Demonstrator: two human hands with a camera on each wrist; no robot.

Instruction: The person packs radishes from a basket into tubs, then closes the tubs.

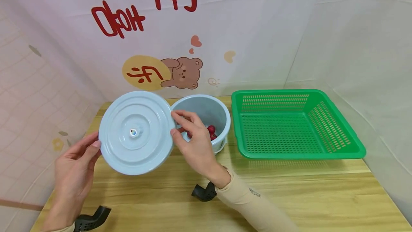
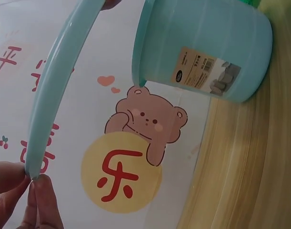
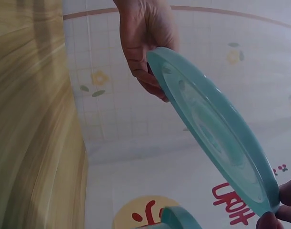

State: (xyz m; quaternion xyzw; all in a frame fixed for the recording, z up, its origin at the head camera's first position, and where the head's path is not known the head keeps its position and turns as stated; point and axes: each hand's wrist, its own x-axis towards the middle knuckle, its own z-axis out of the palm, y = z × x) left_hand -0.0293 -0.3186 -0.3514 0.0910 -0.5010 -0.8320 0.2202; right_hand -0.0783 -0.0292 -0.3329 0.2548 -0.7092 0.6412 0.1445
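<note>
A round light-blue lid [image 1: 119, 146] with a small knob is held up in the air, tilted, to the left of a matching bucket [image 1: 206, 105]. My left hand [image 1: 75, 174] pinches its left rim between thumb and fingers. On the opposite side, my right hand [image 1: 197, 146] pinches the right rim, in front of the bucket's opening. Inside the uncovered bucket lie several dark red round fruits [image 1: 211, 129], partly hidden by the right hand. The left wrist view shows the lid [image 2: 59, 81] edge-on, apart from the bucket [image 2: 207, 43] with its printed label.
A green plastic basket [image 1: 239, 131] with slatted walls stands right of the bucket. Both rest on a wooden table [image 1: 289, 192]. A white printed curtain [image 1: 257, 28] with a bear hangs close behind the table and along its sides.
</note>
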